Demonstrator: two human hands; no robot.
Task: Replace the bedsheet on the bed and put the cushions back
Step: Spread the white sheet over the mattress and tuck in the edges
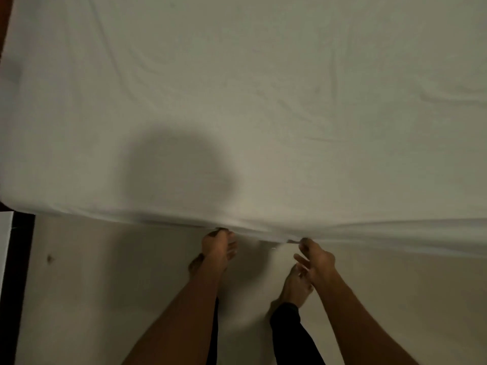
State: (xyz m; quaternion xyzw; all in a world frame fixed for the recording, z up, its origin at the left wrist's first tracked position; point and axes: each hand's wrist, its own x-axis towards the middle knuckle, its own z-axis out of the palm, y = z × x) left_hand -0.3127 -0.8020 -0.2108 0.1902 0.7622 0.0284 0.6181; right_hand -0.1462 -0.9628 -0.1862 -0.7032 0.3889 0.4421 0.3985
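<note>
- Gripping the near edge of the sheet (237,101), the left hand (219,247) has its fingers curled round a bunch of cloth.
- The right hand (317,260) pinches the same edge close by. Thumb and forefinger are closed on the cloth and the other fingers are loosely spread.
- The sheet lies spread over the whole top and hides the mattress. It is lightly creased, with its near edge pulled taut above the floor (105,285).
- Spreading looks largely done. Tucking or smoothing this edge seems to be left.
- No cushions are in view, so putting them back is likely also left.
</note>
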